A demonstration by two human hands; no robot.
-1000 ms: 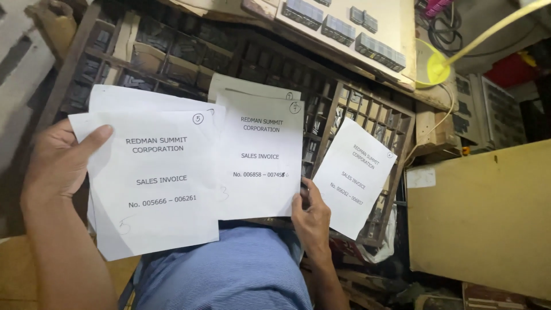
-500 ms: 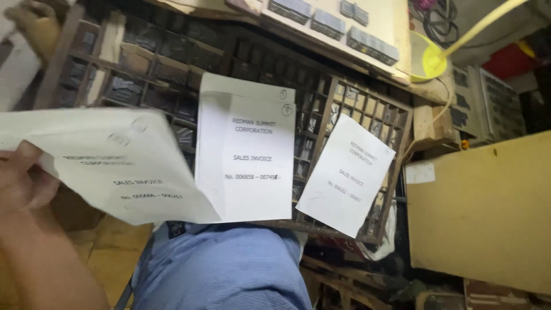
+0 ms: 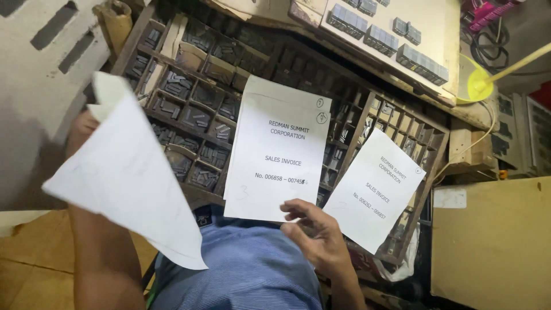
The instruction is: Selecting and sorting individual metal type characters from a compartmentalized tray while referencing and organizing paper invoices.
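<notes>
**Paper sheets over a type case**

Lifted sheet (image 3: pixel 129 183): white paper, held up at the left of the view, tilted and curling, its blank back toward the camera; faint print shows through. One corner points down over the blue shirt (image 3: pixel 247 270). Left hand (image 3: pixel 86 123): mostly hidden behind this sheet, only a bit of it and the forearm showing; it carries the sheet, though the grip itself cannot be made out.

Middle sheet (image 3: pixel 278 152): white, upright, printed with a centred heading, a title and a number line in dark ink, with small circled pencil marks at the top right corner. It appears to be more than one leaf, edges slightly offset. It lies on the type case, its lower edge at the case's near rim.

Right hand (image 3: pixel 318 235): fingers loosely curled, fingertips touching the lower right corner of the middle sheet; the grip is not closed on anything.

Right sheet (image 3: pixel 376 189): same printed layout, smaller, turned clockwise, lying on the case just beside the middle sheet.

Type case (image 3: pixel 195 97): dark wooden tray of many small compartments holding grey metal type.

Beyond: a pale board with rows of grey blocks (image 3: pixel 422 60); a yellow funnel (image 3: pixel 476 86); a tan cabinet (image 3: pixel 493 247) at the right.
</notes>
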